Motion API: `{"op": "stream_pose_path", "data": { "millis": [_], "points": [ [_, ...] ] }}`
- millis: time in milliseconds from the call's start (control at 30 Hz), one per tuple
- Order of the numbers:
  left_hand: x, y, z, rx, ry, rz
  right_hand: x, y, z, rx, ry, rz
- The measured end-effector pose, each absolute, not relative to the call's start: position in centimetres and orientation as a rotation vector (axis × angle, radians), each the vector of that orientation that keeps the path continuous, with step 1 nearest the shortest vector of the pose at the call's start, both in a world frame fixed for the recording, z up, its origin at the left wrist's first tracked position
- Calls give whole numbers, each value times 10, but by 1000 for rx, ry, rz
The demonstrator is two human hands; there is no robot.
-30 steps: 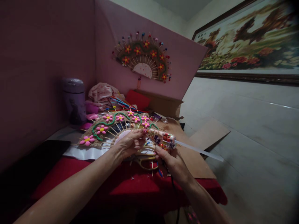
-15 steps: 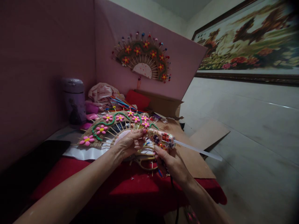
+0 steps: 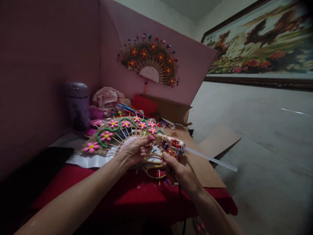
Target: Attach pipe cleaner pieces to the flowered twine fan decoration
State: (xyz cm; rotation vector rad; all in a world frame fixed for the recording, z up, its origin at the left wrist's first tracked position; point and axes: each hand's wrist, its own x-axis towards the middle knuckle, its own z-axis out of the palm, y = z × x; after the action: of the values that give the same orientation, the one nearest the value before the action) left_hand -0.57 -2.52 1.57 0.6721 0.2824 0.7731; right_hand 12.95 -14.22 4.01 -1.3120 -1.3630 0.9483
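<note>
Dark slab: a black, flat-looking shape [image 3: 46, 166] at the near left of the desk [image 3: 137, 199], too dim to make out.
Purple canister: a lidded canister [image 3: 77, 106], upright at the back left.
Pink packets: pink packets [image 3: 96, 113] just beside the canister.
Crumpled cloth: a pale pink cloth [image 3: 109, 98] heaped behind the packets.
Flowered fan: a twine-covered fan [image 3: 116, 129] lying on the desk's left and middle, with pink flowers, a green wavy strand and thin sticks; a shiny white sheet [image 3: 83, 161] shows under its near edge.
Left hand: the left hand [image 3: 134, 151] reaches across the fan's near side, thumb and forefinger pinching a small pink piece [image 3: 152, 137].
Wall fan: a second fan [image 3: 144, 53], with orange flowers and bead-tipped sticks, on the upright pink panel [image 3: 190, 62].
Scissors: gold-handled scissors [image 3: 149, 175] below the left hand, partly hidden.
Glue gun: a patterned glue gun [image 3: 172, 144], nozzle end just beside the pink piece, a small orange light glowing; a translucent stick [image 3: 212, 159] juts from its back.
Right hand: the right hand [image 3: 183, 169] is wrapped around the gun's handle.
Cardboard: a brown sheet [image 3: 207, 173] on the desk's right.
Framed picture: horses and flowers [image 3: 264, 42], high on the right wall.
</note>
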Motion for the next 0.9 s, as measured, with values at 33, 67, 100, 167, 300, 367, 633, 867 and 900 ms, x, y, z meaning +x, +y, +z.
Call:
{"op": "stream_pose_path", "data": {
  "millis": [33, 67, 100, 167, 300, 367, 633, 867, 900],
  "points": [
    [-6, -25, 16, 667, 282, 777, 129, -142, 40, -1308, -1365, 951],
    [-6, -25, 16, 661, 284, 780, 129, -141, 40, -1305, -1366, 957],
    [-6, -25, 15, 657, 289, 781, 129, -141, 39, -1304, -1363, 966],
    [-6, -25, 15, 653, 296, 778, 130, -140, 39, -1302, -1355, 985],
    [-6, -26, 15, 683, 276, 763, 130, -139, 37, -1285, -1341, 995],
    [-6, -26, 16, 691, 271, 768, 130, -139, 37, -1290, -1346, 991],
    [-6, -25, 16, 676, 289, 755, 130, -139, 39, -1303, -1354, 981],
    [-6, -26, 17, 697, 295, 772, 129, -139, 39, -1328, -1381, 950],
    [-6, -26, 17, 702, 294, 773, 129, -139, 38, -1331, -1378, 955]
  ]
}}
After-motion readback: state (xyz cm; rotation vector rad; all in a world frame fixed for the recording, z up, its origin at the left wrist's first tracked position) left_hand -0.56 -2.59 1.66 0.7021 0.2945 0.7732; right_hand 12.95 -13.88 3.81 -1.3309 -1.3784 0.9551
